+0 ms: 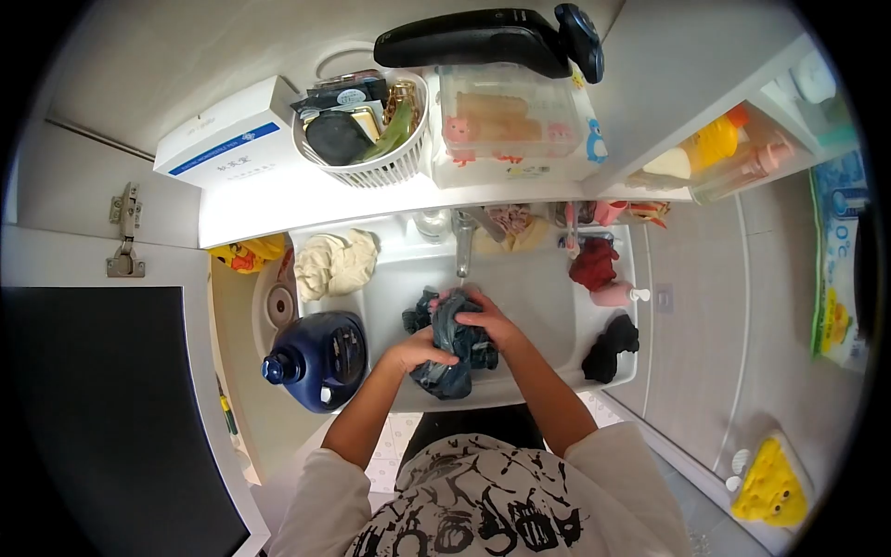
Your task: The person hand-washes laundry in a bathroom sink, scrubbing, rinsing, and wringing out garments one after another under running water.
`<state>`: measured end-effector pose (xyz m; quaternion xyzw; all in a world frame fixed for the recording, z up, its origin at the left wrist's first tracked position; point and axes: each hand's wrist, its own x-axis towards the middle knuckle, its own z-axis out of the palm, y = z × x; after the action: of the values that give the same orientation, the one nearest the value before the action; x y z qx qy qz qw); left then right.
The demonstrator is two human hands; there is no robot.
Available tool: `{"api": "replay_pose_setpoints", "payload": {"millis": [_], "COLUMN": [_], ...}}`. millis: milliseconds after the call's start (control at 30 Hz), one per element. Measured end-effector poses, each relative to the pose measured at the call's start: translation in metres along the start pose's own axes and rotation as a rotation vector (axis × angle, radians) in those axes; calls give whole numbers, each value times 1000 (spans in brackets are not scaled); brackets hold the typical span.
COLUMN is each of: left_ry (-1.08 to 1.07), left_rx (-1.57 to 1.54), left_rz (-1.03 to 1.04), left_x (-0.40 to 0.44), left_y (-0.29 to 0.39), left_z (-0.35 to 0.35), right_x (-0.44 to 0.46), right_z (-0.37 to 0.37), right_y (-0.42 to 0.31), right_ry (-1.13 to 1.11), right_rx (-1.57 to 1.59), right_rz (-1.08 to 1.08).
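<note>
Bunched between my hands is a dark blue-grey wet cloth (449, 371), held low in the white sink (538, 339). My left hand (427, 351) grips its near left side, fingers partly hidden by the folds. On the far right side, my right hand (484, 317) is closed around the same cloth. Just beyond them the metal faucet (463, 243) points down, and a stream of water seems to fall on or near the cloth.
A cream cloth (336, 263) and a large blue detergent bottle (320, 362) stand left. Dark red cloth (595, 265), a pink pump bottle (613, 294) and black cloth (611, 349) line the right rim. Overhead, a shelf holds a white basket (362, 167) and clear box (509, 121).
</note>
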<state>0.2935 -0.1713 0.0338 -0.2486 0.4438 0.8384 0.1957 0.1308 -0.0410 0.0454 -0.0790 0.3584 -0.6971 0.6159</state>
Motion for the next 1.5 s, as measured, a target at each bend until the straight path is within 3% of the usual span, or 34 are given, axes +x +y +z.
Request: {"api": "replay_pose_setpoints", "payload": {"millis": [100,200,267,367,400,467,567,667,800,900,967,1000,1067,1100,1200,1400,1500], "left_ry": [98,211,276,429,461,527,585,711,515,314,119,155,224,291,234,286,440], "left_rx": [185,523,782,1001,1055,1162,1293,1363,1225,796,351,253,56,66,138,234,515], "left_rz": [-100,-51,-4,65,-6,-152,113,231,63,68,67,11,-100,-148,20,81,55], "left_x": [7,14,33,22,22,22,23,7,4,13,25,29,34,27,23,25,26], "left_y": [15,17,-15,3,6,8,-18,-8,10,5,-6,-13,-24,-12,-4,-6,-7], "left_z": [12,22,6,30,37,47,42,62,56,26,-2,-12,-24,-14,6,16,21], "right_x": [19,24,22,23,22,21,19,18,13,-9,-20,-24,-23,-21,-7,6,8], "right_z": [-16,-13,-8,-13,-14,-13,-14,-9,-8,-4,0,2,8,11,6,-4,-10], "right_y": [26,29,27,32,33,36,46,47,37,3,2,4,9,11,28,37,37], "right_ry": [363,503,606,694,713,773,878,966,866,466,303,221,261,282,431,615,625], "right_rx": [-350,-570,-650,-817,-880,-913,-733,-508,-75,-9,-150,-218,-449,-564,-569,-827,-777], "right_rz": [-2,-113,-92,-48,-31,-56,-83,-33,-1,0,-118,-175,-158,-150,-134,-95,-4]}}
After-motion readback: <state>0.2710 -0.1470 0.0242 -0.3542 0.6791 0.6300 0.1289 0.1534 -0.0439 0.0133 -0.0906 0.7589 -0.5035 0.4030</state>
